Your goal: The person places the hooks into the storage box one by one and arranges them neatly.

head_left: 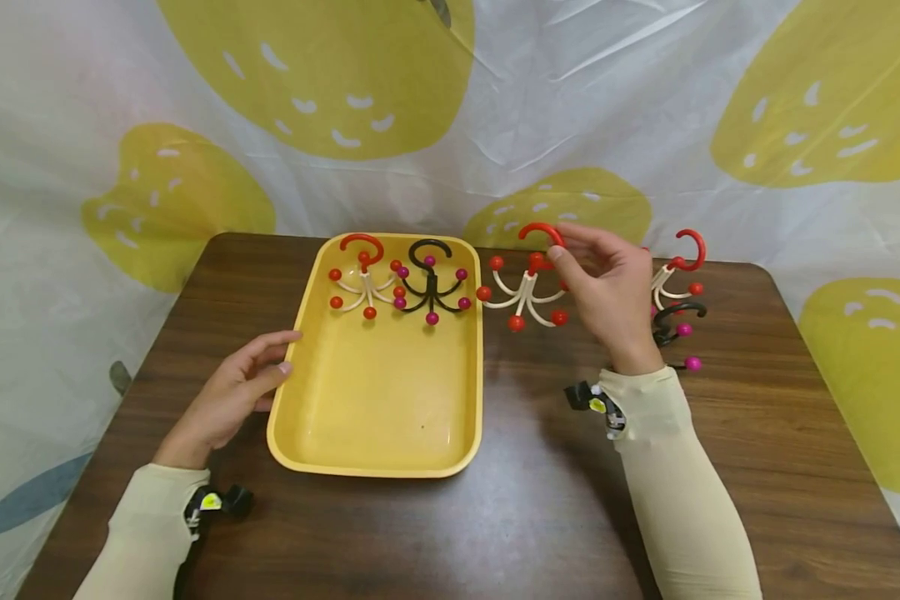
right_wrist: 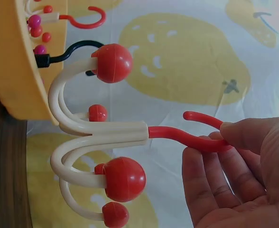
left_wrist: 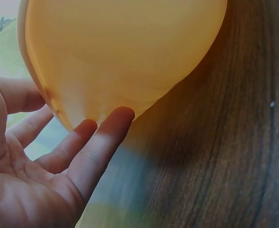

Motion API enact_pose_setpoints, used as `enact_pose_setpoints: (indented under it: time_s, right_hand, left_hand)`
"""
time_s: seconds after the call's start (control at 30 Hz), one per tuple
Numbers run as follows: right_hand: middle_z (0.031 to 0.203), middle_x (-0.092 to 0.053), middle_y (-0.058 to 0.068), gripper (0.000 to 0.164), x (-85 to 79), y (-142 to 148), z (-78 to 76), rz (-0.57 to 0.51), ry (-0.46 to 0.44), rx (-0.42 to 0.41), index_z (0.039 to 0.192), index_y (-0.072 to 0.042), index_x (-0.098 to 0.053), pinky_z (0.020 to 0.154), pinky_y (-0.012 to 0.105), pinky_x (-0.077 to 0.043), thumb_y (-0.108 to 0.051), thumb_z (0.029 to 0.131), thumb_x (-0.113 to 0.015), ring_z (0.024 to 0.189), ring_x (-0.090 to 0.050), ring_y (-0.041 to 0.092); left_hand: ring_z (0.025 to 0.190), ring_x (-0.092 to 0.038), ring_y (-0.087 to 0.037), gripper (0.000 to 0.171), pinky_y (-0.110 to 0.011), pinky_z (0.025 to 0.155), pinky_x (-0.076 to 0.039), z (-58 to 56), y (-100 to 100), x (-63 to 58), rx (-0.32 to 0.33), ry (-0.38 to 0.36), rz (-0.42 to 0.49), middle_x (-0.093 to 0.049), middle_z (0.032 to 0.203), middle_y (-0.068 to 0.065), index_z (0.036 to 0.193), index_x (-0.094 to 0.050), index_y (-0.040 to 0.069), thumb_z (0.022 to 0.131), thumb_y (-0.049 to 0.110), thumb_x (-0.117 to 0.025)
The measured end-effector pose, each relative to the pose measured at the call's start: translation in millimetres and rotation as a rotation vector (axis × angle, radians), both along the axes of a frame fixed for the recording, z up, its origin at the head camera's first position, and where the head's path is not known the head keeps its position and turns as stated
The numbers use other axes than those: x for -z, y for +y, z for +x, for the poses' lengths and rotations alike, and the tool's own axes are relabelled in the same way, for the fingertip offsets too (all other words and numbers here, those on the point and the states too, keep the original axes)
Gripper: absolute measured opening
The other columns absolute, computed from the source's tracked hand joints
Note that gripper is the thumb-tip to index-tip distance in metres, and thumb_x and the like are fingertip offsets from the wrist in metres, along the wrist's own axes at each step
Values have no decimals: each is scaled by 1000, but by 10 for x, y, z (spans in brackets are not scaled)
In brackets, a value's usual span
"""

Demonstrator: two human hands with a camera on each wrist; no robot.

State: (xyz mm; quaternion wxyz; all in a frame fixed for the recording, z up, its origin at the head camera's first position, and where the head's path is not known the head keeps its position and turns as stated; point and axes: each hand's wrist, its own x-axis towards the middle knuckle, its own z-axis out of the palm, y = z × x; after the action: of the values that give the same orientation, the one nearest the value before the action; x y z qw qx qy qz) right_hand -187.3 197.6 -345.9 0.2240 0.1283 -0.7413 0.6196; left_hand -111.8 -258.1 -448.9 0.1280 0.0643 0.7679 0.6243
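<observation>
My right hand [head_left: 607, 292] pinches the red hook end of a white multi-arm hanging hook [head_left: 526, 292] with red ball tips. The hook hangs just right of the yellow tray [head_left: 390, 472], its left balls overlapping the rim in the head view. In the right wrist view, thumb and fingers close on the red stem [right_wrist: 177, 136]. My left hand [head_left: 232, 396] touches the tray's left side, fingers extended against its outer wall [left_wrist: 130, 61]. Inside the tray's far end lie another red-and-white hook [head_left: 366, 287] and a black hook [head_left: 432, 287] with magenta balls.
Right of my right hand, partly hidden behind it, are one more red-and-white hook [head_left: 667, 283] and a black hook [head_left: 671, 327] with magenta balls. Everything stands on a dark wooden table [head_left: 570, 517]. A fruit-print cloth [head_left: 525, 108] hangs along the far edge.
</observation>
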Motion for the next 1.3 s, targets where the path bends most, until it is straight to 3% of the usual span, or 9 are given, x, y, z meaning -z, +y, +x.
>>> enact_pose_setpoints:
  time_s: [0.17,0.37,0.8,1.03,1.3]
  right_hand:
    - [91,-80,-14,25,-23,-81,20,-1,12,-30,117,2,-79,71,18,-60,-4,92,-80,84,-77,5]
    - [94,-82,-4,26,-23,-150,43,19,21,-66,118,3,-78,72,19,-61,-4,92,-80,85,-78,7]
    - [96,-82,-4,26,-9,-317,50,45,13,-155,118,1,-78,70,23,-63,-6,93,-80,85,-79,11]
    - [106,-80,19,25,-7,-456,99,89,9,-181,119,0,-78,76,23,-63,-6,94,-79,88,-77,8]
    - [108,-79,20,24,9,-693,119,91,31,-233,117,1,-79,79,25,-64,-4,93,-79,91,-76,8]
  left_hand:
    - [109,-73,-11,51,-39,79,-66,4,4,-1,-4,-5,-1,-50,148,-25,160,-41,9,112,22,-54]
    - [109,-72,-12,53,-40,78,-66,12,15,0,-5,-15,-13,-49,151,-28,161,-40,10,112,23,-55]
    - [108,-71,-12,55,-41,77,-66,9,76,14,6,-42,-17,-48,152,-27,163,-36,14,113,27,-52]
    - [108,-70,-12,56,-40,79,-65,6,100,-6,16,-73,-38,-48,152,-26,164,-35,17,112,30,-53]
    - [109,-70,-12,56,-41,78,-66,7,103,-17,18,-71,-29,-47,152,-26,164,-34,17,113,29,-52]
